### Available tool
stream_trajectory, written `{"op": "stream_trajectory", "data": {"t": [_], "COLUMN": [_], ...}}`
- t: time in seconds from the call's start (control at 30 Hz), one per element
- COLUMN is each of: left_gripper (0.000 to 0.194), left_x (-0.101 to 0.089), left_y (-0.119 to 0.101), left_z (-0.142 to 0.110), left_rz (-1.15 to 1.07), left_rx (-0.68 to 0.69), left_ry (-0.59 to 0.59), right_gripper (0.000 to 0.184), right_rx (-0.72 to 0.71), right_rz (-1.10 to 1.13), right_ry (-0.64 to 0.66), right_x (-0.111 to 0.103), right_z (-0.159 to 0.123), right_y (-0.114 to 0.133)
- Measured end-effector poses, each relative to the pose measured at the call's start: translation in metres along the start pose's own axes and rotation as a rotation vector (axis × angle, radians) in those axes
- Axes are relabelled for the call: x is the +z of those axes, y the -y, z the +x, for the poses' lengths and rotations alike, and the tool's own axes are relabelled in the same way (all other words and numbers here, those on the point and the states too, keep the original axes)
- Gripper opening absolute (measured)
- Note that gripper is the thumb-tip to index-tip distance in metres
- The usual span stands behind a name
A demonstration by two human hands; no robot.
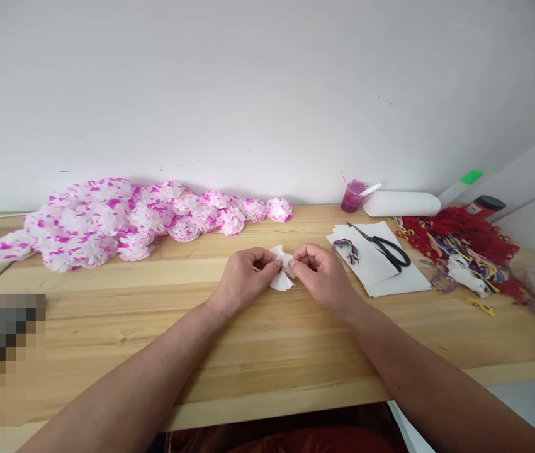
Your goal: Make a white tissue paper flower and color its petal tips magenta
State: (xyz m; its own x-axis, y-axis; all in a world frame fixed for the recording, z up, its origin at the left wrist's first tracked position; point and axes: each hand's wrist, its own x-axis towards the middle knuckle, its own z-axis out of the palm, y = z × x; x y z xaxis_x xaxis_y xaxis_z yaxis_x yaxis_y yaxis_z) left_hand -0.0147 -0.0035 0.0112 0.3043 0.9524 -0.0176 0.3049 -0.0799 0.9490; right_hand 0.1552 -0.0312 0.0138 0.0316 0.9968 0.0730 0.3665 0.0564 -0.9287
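A small white pleated paper piece [281, 269], folded like a fan, is held between both hands just above the wooden table [267, 340]. My left hand [243, 277] pinches its left side with curled fingers. My right hand [321, 272] pinches its right side, thumb and fingers pressed together. A row of finished white-and-pink paper flowers [121, 220] lies along the wall behind and to the left.
White paper sheets [381, 267] lie to the right with black scissors [385, 246] and a few coloured threads [350, 250] on them. Further right sit a pink cup [353, 196], a white roll [402, 204], and a heap of red and coloured yarn [466, 245].
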Motion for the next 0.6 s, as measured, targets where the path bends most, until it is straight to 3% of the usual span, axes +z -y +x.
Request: {"op": "stream_trajectory", "data": {"t": [0.27, 0.6], "left_gripper": [0.029, 0.03], "left_x": [-0.0002, -0.0018], "left_y": [-0.0026, -0.003], "left_z": [-0.0005, -0.0014], "left_rz": [-0.022, -0.009], "left_rx": [-0.028, -0.008], "left_ry": [0.024, 0.03], "right_gripper": [0.016, 0.012], "right_rx": [-0.075, -0.029], "right_rz": [-0.155, -0.094], "right_ry": [-0.05, 0.006], "right_x": [0.0024, 0.0014], "right_z": [-0.0024, 0.0007], "right_y": [0.0006, -0.0052]}}
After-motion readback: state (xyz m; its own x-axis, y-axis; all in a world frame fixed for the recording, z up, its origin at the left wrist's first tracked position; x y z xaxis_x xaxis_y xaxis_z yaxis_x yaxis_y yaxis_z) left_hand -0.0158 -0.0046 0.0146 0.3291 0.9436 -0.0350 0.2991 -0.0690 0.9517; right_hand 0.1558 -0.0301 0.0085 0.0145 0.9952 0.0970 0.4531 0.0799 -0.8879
